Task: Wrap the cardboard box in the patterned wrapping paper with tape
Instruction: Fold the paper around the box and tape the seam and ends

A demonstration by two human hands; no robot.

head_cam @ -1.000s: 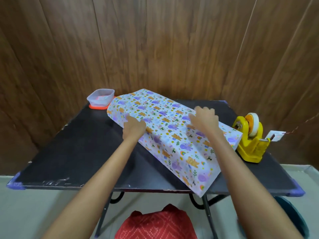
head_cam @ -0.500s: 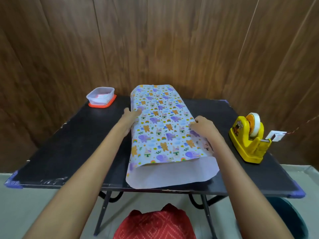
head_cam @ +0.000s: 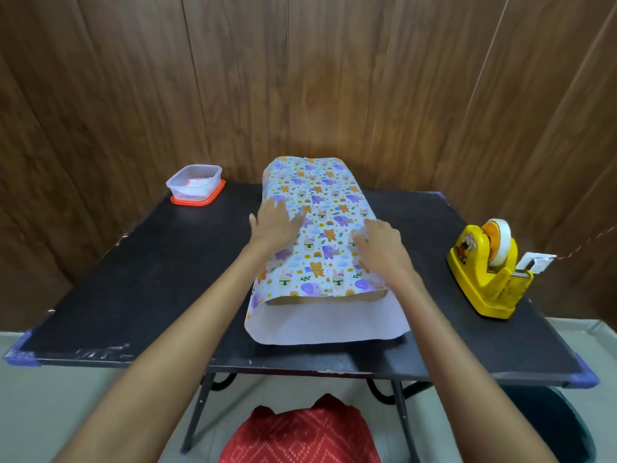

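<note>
The wrapping paper (head_cam: 329, 208) is pressed against the cardboard box (head_cam: 290, 299), likely to steady the seam. The left hand (head_cam: 275, 223) is flattened at 9 o'clock, fingers together; the right hand (head_cam: 380, 243) is rested at 3 o'clock, fingers loosely bent.

Bare left hand (head_cam: 273, 222), right hand (head_cam: 380, 243), forearms (head_cam: 187, 329); below, red garment (head_cam: 300, 439), white diamond-lattice print.

You have one counter (head_cam: 133, 279), one patterned wrapping paper (head_cam: 322, 228), one cardboard box (head_cam: 372, 296), one yellow tape dispenser (head_cam: 480, 285), one tape roll (head_cam: 500, 242), one clear plastic container (head_cam: 195, 178), one orange lid (head_cam: 215, 195), and two hands: left hand (head_cam: 272, 223), right hand (head_cam: 380, 243).
</note>
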